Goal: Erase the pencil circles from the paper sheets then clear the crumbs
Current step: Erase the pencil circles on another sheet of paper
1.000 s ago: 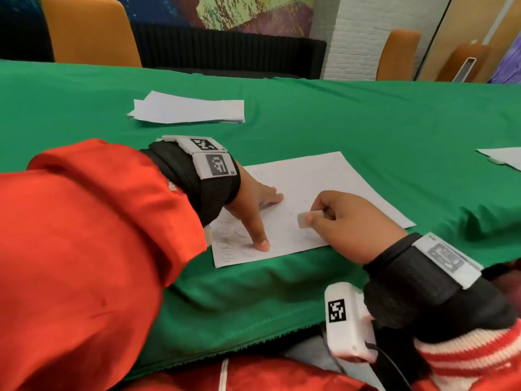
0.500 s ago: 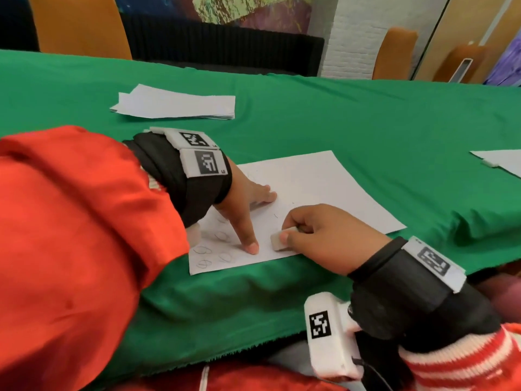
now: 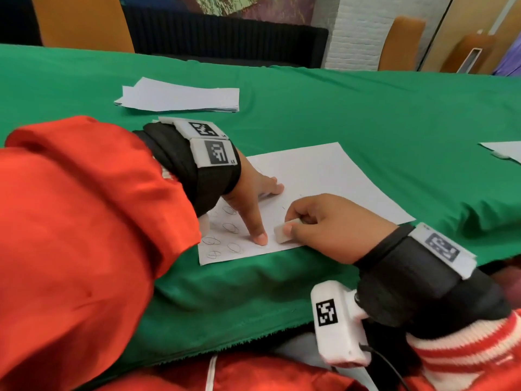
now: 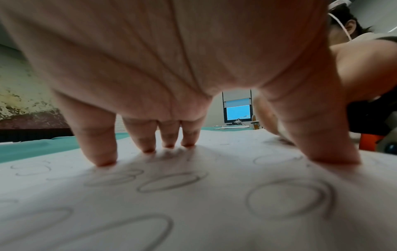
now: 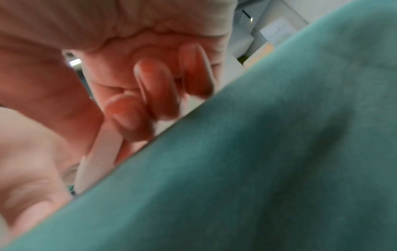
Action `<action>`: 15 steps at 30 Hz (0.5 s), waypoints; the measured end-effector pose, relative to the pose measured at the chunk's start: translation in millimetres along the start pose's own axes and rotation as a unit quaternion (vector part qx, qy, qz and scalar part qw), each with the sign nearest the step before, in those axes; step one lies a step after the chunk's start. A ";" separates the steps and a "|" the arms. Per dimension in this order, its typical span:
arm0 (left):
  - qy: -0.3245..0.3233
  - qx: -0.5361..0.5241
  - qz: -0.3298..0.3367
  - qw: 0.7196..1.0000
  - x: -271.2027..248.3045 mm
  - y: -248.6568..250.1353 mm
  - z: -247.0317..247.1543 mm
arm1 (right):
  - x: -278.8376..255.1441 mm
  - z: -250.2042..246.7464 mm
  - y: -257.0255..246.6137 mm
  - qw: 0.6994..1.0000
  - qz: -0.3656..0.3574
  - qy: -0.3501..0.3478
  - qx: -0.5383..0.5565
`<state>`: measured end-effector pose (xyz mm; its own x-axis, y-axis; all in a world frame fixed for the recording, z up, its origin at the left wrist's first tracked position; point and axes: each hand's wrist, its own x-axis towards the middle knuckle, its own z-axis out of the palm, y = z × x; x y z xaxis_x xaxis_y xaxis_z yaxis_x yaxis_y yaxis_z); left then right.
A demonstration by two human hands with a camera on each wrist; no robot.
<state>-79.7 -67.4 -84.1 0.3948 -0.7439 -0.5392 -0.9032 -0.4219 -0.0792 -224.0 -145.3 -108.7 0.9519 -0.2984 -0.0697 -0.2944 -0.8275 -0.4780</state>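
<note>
A white paper sheet (image 3: 318,179) lies on the green cloth near the table's front edge. Several pencil circles (image 3: 231,227) fill its near left part; up close, the pencil circles (image 4: 287,200) are grey ovals. My left hand (image 3: 251,198) presses the sheet flat with straight spread fingers, thumb (image 4: 322,135) down at the right. My right hand (image 3: 324,224) pinches a white eraser (image 3: 287,230) whose end touches the sheet just right of the left thumb tip. In the right wrist view the curled fingers (image 5: 150,88) of the right hand and the eraser (image 5: 101,149) show blurred.
A stack of white sheets (image 3: 180,95) lies farther back on the left. Another sheet (image 3: 504,149) with a small white piece sits at the right edge. The green tablecloth (image 3: 366,114) hangs over the front edge. Orange chairs (image 3: 81,21) stand behind the table.
My right hand has slid the eraser toward the near edge of the sheet and closer to my left thumb. The left hand stays pressed on the paper.
</note>
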 end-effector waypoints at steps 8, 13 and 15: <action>0.000 -0.010 0.001 1.000 -1.2 -0.4 0.0 | 1.0 0.3 -1.0 1.000 0.006 -0.005 0.011; 0.007 -0.010 -0.001 1.000 -3.4 1.2 -1.5 | -0.4 0.0 2.7 0.999 0.021 0.023 0.007; 0.005 -0.012 -0.001 1.000 -3.5 1.0 -1.2 | -2.3 -1.6 2.2 1.000 0.017 0.004 0.002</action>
<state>-81.8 -65.8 -81.3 0.3985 -0.7483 -0.5303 -0.8980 -0.4361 -0.0594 -226.9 -147.3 -108.2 0.9402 -0.3314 -0.0786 -0.3271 -0.8145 -0.4792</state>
